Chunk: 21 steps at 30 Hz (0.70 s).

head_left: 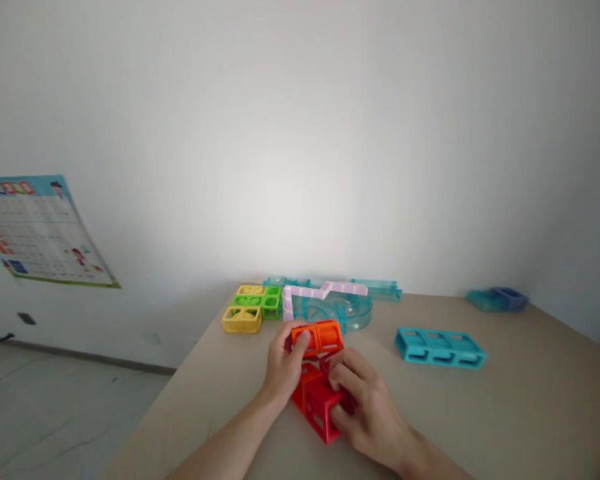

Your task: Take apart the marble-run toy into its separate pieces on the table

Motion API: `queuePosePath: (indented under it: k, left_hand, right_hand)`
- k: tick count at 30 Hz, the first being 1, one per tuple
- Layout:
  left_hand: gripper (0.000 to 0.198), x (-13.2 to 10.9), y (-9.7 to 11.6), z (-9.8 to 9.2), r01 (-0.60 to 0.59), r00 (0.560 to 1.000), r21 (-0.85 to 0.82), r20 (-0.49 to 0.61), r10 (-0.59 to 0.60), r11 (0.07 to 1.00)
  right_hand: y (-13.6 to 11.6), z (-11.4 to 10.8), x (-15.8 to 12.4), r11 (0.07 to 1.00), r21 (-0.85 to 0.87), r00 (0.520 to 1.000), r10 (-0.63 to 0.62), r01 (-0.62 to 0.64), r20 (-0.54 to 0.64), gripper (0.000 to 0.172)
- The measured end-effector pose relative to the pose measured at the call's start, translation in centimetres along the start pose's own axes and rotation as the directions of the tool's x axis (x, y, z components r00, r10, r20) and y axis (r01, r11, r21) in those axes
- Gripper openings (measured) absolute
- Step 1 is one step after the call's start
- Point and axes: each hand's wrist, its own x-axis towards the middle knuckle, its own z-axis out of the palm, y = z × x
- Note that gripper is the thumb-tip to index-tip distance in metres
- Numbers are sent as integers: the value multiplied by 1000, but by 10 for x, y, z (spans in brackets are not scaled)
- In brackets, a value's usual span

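My left hand (286, 363) is closed on a pair of joined orange open-frame blocks (325, 337), its thumb over the left one. Just below and nearer to me, a red open-frame block (321, 405) sits on the table, joined to an orange one (307, 375) behind it. My right hand (363, 400) grips the red block from the right, fingers curled over it and partly hiding it. Another red part shows between the orange pair and my right fingers; whether it touches the orange pair I cannot tell.
Farther back on the table (205, 400) stand yellow blocks (243, 320), green blocks (271, 303), a lilac jointed strip (325, 290) and clear teal track pieces (357, 312). To the right lies a teal three-block row (440, 348). A blue block (510, 299) is at the far right by the wall.
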Motion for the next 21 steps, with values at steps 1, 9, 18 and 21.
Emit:
queuePosePath:
  k: [1,9,18,21]
  left_hand:
    - [24,0,1,0,-6,1000,8,9,6,1000]
    - [23,-2,1,3,35,999,37,14,-36,999]
    - [16,1,5,-6,-230,937,275,-198,289,934]
    - [14,6,8,-12,-249,886,315,-308,347,916]
  right_hand:
    - [0,-1,0,1000,-2,1000,8,-8,-7,24]
    - [2,2,-1,997,23,997,70,-69,-43,25]
    - [1,5,4,975,58,972,217,-213,-87,26]
    - [2,5,3,968,45,967,248,-246,-57,25]
